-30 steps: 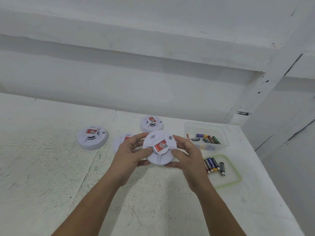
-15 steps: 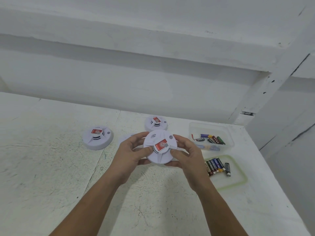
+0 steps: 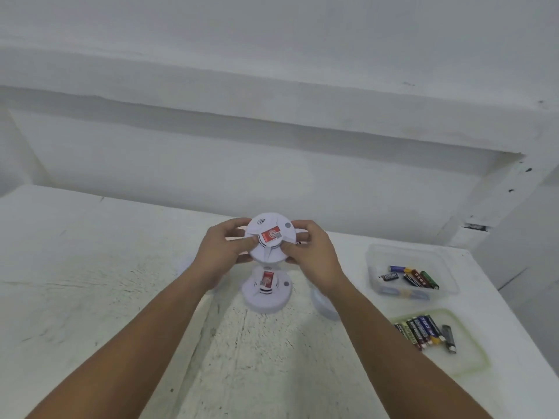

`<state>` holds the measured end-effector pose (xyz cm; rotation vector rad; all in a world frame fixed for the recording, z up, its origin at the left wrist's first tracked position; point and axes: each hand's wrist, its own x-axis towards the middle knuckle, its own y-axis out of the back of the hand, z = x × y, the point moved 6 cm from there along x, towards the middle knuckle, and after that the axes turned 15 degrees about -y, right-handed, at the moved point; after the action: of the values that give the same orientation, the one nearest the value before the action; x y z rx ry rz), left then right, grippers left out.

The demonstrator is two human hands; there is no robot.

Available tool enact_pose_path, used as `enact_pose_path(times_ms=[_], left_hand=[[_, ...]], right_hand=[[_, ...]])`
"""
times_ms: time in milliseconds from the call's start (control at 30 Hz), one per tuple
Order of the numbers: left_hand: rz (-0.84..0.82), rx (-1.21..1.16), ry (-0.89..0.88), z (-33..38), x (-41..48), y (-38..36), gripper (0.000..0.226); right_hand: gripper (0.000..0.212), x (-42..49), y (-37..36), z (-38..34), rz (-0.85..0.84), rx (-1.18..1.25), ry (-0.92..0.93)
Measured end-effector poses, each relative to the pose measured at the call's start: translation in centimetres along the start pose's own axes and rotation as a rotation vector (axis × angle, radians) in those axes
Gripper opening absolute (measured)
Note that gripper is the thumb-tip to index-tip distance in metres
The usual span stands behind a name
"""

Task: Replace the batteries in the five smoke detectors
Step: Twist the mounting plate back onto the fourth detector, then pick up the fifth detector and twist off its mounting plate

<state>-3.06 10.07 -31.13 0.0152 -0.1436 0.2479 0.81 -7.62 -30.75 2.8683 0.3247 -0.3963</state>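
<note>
A white round smoke detector (image 3: pixel 270 241) with a red sticker is held in the air above the table. My left hand (image 3: pixel 222 251) grips its left side and my right hand (image 3: pixel 311 255) grips its right side, thumbs on its face. Below it a second white detector (image 3: pixel 266 293) with a red sticker rests on the table. Part of a third detector (image 3: pixel 323 306) shows under my right forearm. Others are hidden behind my hands.
A clear plastic tub (image 3: pixel 413 272) at the right holds several mixed batteries. In front of it a green-rimmed lid (image 3: pixel 472 358) holds several dark batteries. The white table (image 3: pixel 90 282) ends at the right edge; a white wall rises behind.
Both hands have lifted the detector higher and farther from me. The view has shifted, so the detectors on the table now sit below and behind my hands.
</note>
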Motion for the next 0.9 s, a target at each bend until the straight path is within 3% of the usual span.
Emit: enact_pose_path(times_ms=[267, 400, 500, 900], left_hand=[[-0.018, 0.239, 0.124, -3.5, 7.2, 4.1, 0.032], [-0.060, 0.402, 0.183, -5.0, 8.6, 4.7, 0.028], [-0.076, 0.490, 0.175, -5.3, 9.1, 4.8, 0.017], [-0.111, 0.565, 0.210, -6.0, 9.8, 4.8, 0.016]], right_hand=[[0.033, 7.5, -5.6, -1.7, 0.099, -0.424, -0.055], [0.016, 9.4, -6.9, -1.2, 0.144, -0.595, -0.100], [0.038, 10.2, -7.1, -1.0, 0.193, -0.672, -0.134], [0.039, 11.3, -6.9, -1.5, 0.194, -0.821, -0.155]])
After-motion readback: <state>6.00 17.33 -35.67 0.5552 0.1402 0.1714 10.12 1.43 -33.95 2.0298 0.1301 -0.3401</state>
